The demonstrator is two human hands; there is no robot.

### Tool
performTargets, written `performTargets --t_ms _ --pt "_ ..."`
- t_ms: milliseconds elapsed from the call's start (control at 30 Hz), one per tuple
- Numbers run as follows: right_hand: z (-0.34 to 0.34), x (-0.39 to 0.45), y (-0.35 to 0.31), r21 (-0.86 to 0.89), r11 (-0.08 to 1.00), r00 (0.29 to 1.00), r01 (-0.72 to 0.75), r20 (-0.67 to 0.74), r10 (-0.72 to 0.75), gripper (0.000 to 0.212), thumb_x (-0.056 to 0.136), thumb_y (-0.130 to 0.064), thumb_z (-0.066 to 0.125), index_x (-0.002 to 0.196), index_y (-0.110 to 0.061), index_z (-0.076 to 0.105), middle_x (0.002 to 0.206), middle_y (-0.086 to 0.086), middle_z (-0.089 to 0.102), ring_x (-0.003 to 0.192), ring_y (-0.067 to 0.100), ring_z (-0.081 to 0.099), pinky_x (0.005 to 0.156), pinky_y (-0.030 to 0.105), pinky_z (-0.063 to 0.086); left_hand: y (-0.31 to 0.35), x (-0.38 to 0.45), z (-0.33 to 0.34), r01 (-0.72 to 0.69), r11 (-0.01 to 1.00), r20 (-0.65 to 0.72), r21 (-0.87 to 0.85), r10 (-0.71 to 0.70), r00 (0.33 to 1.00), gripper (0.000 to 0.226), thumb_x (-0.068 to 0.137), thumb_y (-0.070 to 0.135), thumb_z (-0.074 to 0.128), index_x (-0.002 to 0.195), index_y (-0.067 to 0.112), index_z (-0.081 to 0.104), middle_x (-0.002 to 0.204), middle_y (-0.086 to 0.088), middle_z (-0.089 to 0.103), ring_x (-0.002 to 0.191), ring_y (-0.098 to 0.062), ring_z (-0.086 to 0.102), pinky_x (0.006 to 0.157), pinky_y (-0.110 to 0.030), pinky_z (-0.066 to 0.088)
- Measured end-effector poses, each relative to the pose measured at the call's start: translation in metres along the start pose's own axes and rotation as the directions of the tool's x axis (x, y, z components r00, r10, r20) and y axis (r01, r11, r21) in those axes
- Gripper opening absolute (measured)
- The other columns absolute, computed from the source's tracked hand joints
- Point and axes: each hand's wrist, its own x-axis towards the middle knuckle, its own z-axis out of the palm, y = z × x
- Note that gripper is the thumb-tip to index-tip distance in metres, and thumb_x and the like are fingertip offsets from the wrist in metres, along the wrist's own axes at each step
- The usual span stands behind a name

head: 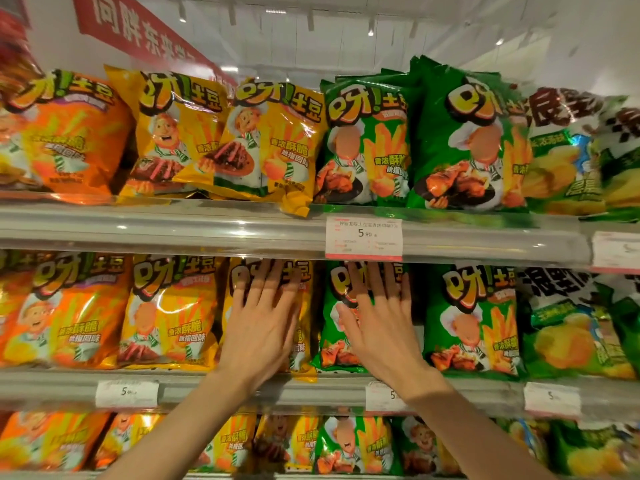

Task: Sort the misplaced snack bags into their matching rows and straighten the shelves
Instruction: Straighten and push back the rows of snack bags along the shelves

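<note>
On the middle shelf my left hand lies flat with straight fingers on a yellow snack bag. My right hand presses flat on the green snack bag beside it. Both bags stand upright. Orange bags and another yellow bag stand to the left, a further green bag to the right. On the top shelf a yellow bag leans forward, its lower corner hanging over the shelf rail.
Light green chip bags fill the right end of both shelves. A white price tag hangs on the top rail, smaller tags on the middle rail. A lower shelf holds more orange, yellow and green bags. A red banner hangs above.
</note>
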Motion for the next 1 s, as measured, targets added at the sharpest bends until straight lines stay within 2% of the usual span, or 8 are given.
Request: performTargets --t_ms 167,333,433,533,633,800,900,1000 --pt "-0.015 -0.007 0.027 0.247 0.966 0.986 0.083 -0.158 -0.044 0.062 0.102 -0.052 0.027 0.156 -0.022 0.023 0.16 0.006 0.025 0.151 0.027 0.015 0.123 0.05 0.01 0.026 -0.003 -0.015 -0.022 0.981 -0.071 -0.193 0.009 0.997 0.043 0.093 0.031 0.045 0.131 0.013 0.055 0.127 -0.011 0.053 0.117 -0.029 0.051 0.095 -0.043 0.046" --pt "-0.04 -0.023 0.094 0.204 0.979 0.97 0.026 -0.24 0.024 0.053 0.098 -0.043 0.044 0.142 -0.016 0.045 0.142 0.017 0.041 0.135 0.037 0.033 0.111 0.054 0.034 0.091 0.007 -0.015 -0.057 0.91 -0.084 -0.41 0.024 0.996 0.034 0.095 0.033 0.048 0.124 0.016 0.056 0.118 -0.002 0.051 0.102 -0.017 0.055 0.082 -0.026 0.048" --pt "-0.049 -0.032 0.143 0.211 0.975 0.971 -0.064 -0.214 0.11 0.051 0.095 -0.042 0.053 0.138 -0.015 0.048 0.141 0.019 0.037 0.132 0.038 0.033 0.108 0.054 0.035 0.14 0.021 -0.007 -0.042 0.875 -0.023 -0.482 0.035 0.999 0.035 0.096 0.037 0.046 0.127 0.022 0.053 0.119 0.001 0.046 0.093 -0.017 0.057 0.076 -0.034 0.051" --pt "-0.058 -0.038 0.183 0.342 0.931 0.984 -0.125 -0.078 0.161 0.066 0.093 -0.047 0.059 0.149 -0.024 0.034 0.153 0.01 0.017 0.141 0.031 0.02 0.116 0.05 0.029 0.18 0.036 0.003 0.03 0.838 0.089 -0.545 0.022 0.996 0.044 0.097 0.04 0.049 0.14 0.03 0.043 0.131 0.002 0.04 0.107 -0.017 0.055 0.087 -0.038 0.051" --pt "-0.061 -0.041 0.212 0.454 0.886 0.992 -0.09 -0.038 0.12 0.075 0.09 -0.049 0.063 0.152 -0.034 0.023 0.155 -0.003 0.013 0.142 0.027 0.026 0.111 0.038 0.033 0.21 0.052 0.008 0.107 0.825 0.196 -0.555 0.005 0.981 0.055 0.099 0.038 0.052 0.148 0.036 0.029 0.147 -0.002 0.032 0.133 -0.025 0.041 0.105 -0.032 0.039" --pt "-0.055 -0.041 0.237 0.576 0.809 0.981 -0.119 0.192 0.008 0.086 0.09 -0.055 0.061 0.149 -0.056 -0.002 0.16 -0.017 0.001 0.148 0.016 0.019 0.112 0.036 0.037 0.227 0.074 0.019 0.203 0.783 0.36 -0.588 0.029 0.932 0.07 0.097 0.046 0.054 0.148 0.059 0.008 0.166 -0.003 0.008 0.141 -0.026 0.039 0.108 -0.033 0.037" --pt "-0.049 -0.037 0.245 0.703 0.69 0.963 -0.173 0.269 -0.032 0.09 0.089 -0.046 0.067 0.143 -0.067 -0.003 0.161 -0.016 0.012 0.14 0.007 0.034 0.111 0.035 0.042 0.226 0.079 0.027 0.236 0.687 0.358 -0.687 0.037 0.933 0.076 0.093 0.048 0.061 0.145 0.065 0.008 0.165 0.007 0.013 0.153 -0.016 0.012 0.12 -0.044 0.026" --pt "-0.042 -0.034 0.25 0.775 0.608 0.965 -0.176 0.258 -0.05 0.093 0.089 -0.034 0.072 0.147 -0.061 0.004 0.153 -0.02 0.027 0.12 -0.019 0.042 0.101 0.016 0.044 0.228 0.08 0.028 0.247 0.676 0.357 -0.694 0.025 0.934 0.082 0.093 0.046 0.063 0.149 0.061 0.004 0.166 0.008 0.009 0.153 -0.011 0.002 0.122 -0.036 0.017"
